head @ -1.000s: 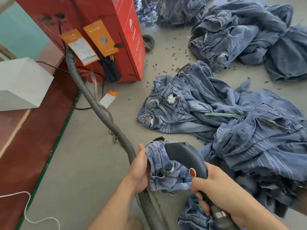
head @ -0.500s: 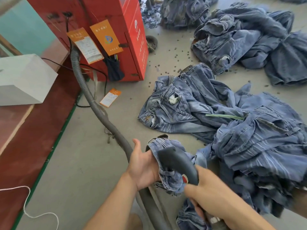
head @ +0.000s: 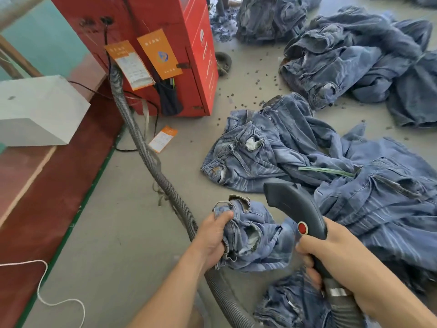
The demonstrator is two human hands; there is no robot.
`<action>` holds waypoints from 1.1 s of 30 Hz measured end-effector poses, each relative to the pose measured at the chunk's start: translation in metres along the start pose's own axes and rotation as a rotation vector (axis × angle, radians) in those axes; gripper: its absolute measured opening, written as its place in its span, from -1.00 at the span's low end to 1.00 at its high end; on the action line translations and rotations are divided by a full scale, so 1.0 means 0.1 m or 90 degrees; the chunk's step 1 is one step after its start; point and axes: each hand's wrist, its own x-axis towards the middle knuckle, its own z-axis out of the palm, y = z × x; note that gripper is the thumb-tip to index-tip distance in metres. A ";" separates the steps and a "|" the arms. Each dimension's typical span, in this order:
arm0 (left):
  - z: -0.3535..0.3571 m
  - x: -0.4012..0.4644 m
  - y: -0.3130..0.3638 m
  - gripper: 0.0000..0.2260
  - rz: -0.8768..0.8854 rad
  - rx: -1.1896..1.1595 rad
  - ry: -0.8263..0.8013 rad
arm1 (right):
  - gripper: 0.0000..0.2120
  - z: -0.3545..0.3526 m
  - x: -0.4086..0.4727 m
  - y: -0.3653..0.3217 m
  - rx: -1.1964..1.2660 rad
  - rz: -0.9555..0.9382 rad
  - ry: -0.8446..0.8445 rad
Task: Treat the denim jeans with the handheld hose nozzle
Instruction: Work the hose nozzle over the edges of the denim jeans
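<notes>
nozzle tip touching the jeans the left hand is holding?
No: the nozzle in the right hand is lifted, its tip clear of the bunched jeans gripped by the left hand.

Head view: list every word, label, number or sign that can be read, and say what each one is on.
None can be read.
Red cabinet, side panel: white emblem and column of white characters, blurred.
Two orange tags hanging on the cabinet front: a round logo and printed lines, too small.
Orange tag on the floor: print too small.
Hose nozzle: red button, no lettering visible.
</notes>
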 end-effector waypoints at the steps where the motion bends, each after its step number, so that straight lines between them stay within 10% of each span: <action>1: 0.02 -0.01 0.02 -0.78 0.023 0.008 -0.012 | -0.87 -0.01 -0.01 0.00 -0.023 0.000 -0.012; 13: 0.12 -0.21 0.03 -0.64 0.067 0.265 -0.195 | -0.91 0.20 0.22 -0.07 -0.180 -0.050 0.009; 33: 0.10 -0.24 0.15 -0.69 0.116 0.366 -0.131 | -0.83 -0.03 0.00 0.07 0.010 0.068 -0.155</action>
